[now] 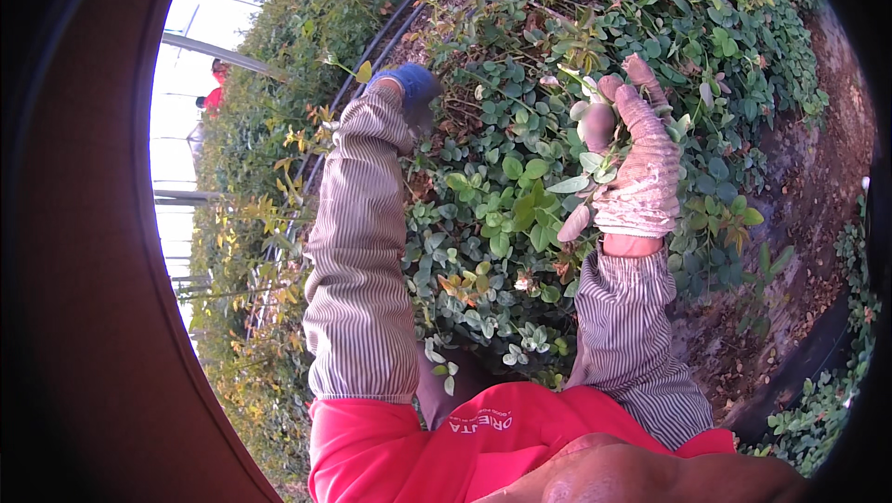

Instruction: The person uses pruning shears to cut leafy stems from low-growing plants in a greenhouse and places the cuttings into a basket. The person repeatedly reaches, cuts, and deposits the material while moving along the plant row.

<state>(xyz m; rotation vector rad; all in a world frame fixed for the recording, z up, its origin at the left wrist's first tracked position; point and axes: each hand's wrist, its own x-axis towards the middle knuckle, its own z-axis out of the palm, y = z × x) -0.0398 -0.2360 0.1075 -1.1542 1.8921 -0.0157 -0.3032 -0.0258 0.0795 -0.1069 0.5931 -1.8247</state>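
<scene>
My left hand [406,94], in a blue glove, is at the upper middle beside the dark hoses, with its fingers curled down; their tips are blurred, so I cannot make out what they hold. A thin leafy stem sticks out just left of it. My right hand [636,164], in a pale, soiled glove, is among the rose leaves on the right, its thumb and fingers bent round leafy stems [591,162] with small pale buds near the fingertips. Dense green foliage [502,215] lies between my two hands, and striped sleeves cover both forearms.
Two black hoses [421,1] curve along the bed's left side, beside a taller row of bushes [246,252]. A person in red [216,88] is beyond it, near grey poles. At the right runs a strip of soil and dry leaves [827,131] with dark sheeting [818,364].
</scene>
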